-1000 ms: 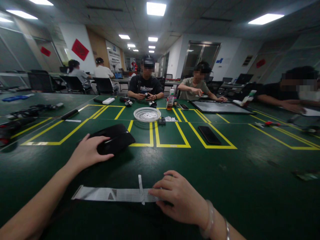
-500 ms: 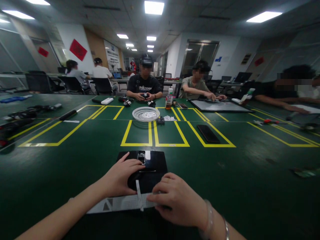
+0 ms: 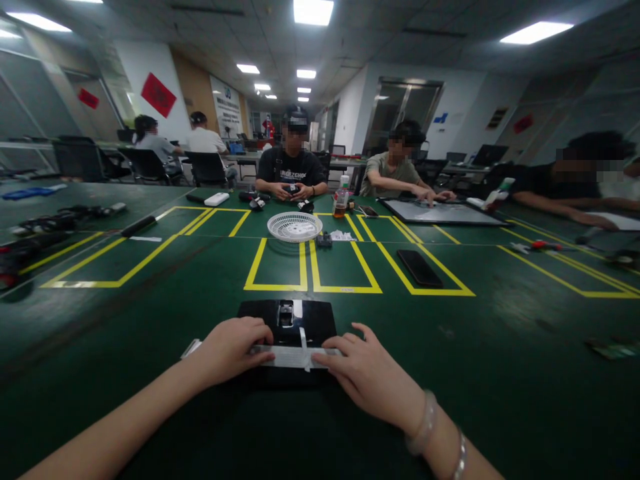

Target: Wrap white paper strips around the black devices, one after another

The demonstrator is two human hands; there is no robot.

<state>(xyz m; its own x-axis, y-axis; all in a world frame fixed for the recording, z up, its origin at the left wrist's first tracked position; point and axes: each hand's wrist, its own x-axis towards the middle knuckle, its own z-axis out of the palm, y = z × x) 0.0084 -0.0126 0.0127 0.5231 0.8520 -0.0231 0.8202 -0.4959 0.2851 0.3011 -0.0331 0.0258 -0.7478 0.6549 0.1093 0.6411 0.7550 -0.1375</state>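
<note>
A flat white strip with fine lines (image 3: 289,358), like a ribbon cable, lies across a black panel-like device (image 3: 316,319) on the table before me. My left hand (image 3: 230,350) is closed on the strip's left part, thumb below and fingers above. Towards its other end, my right hand (image 3: 367,373) pinches the strip, its index finger raised. A short, narrow white tab (image 3: 303,339) crosses the strip between both hands and sticks up. Near the device's far edge is a small square recess (image 3: 286,313) with a white patch beside it. The fingers hide both grip spots.
Beyond the device lie yellow tape outlines, a round white basket (image 3: 274,230) and a black phone (image 3: 419,268). A green circuit board (image 3: 613,348) rests at right, dark cables (image 3: 60,221) at left. Across the table, co-workers sit with a bottle (image 3: 341,200) and a large panel (image 3: 450,213).
The white strip has moved up and away from me, onto the black device. My left hand has gone from the device's top to the strip; my right hand has moved up with it.
</note>
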